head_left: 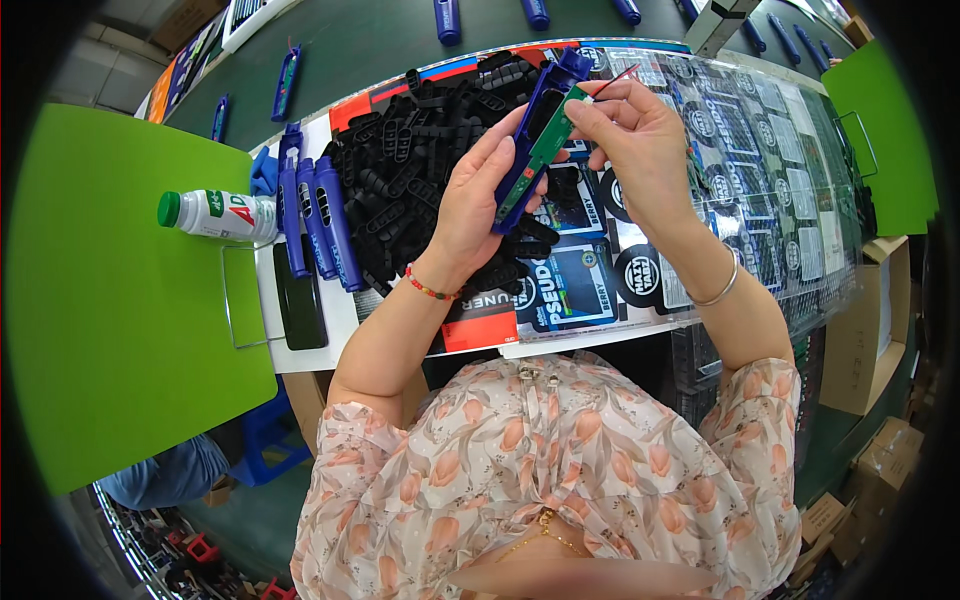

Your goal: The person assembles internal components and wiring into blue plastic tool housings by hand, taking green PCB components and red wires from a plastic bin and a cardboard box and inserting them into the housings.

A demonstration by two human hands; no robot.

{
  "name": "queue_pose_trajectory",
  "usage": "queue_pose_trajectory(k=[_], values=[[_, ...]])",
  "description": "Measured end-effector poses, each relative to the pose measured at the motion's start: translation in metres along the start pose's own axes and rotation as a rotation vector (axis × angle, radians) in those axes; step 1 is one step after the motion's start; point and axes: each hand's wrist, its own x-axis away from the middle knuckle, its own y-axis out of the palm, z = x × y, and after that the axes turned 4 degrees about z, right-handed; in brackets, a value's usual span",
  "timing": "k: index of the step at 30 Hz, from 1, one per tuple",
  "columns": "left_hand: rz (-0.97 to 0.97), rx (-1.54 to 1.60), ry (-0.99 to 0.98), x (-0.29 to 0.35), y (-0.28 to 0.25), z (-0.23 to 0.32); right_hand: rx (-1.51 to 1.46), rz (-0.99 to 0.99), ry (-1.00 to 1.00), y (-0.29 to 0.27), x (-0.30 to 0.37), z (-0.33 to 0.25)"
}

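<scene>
My left hand [472, 195] is wrapped round a long dark-blue plastic housing [571, 66], held tilted over the table with its upper end pointing away. A narrow green circuit board [548, 143] lies along the housing's open side; I cannot tell whether it is fully seated. At the board's far end the thumb and fingers of my right hand [640, 140] are closed in a pinch on it. A thin red wire [618, 80] sticks out beside those fingertips. Just beyond my left hand is a heap of small black slotted parts [395, 150], some partly hidden by the hand.
Several blue housings [335, 225] stand at the heap's left, near a dark phone [300, 305] and a white bottle with a green cap [222, 213]. Green panels flank the table, left [130, 300] and right [890, 130]. More housings [447, 22] lie on the far green surface.
</scene>
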Motion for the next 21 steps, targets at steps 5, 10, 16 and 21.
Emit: queue_pose_trajectory(k=[5,10,16,21], values=[[-0.026,0.012,-0.006,0.0003,-0.0007,0.0005,0.070,0.007,-0.061,0.0001,0.0009,0.0010],[-0.006,-0.084,0.034,0.0007,0.0018,-0.0004,0.189,0.033,-0.171,-0.0010,-0.0019,0.0053],[0.017,-0.101,0.011,0.0001,0.0075,-0.0001,0.188,0.011,-0.139,-0.0023,-0.0061,0.0049],[-0.033,0.032,0.009,-0.0013,0.0003,-0.0007,0.089,0.040,-0.007,-0.0007,-0.0002,0.0050]])
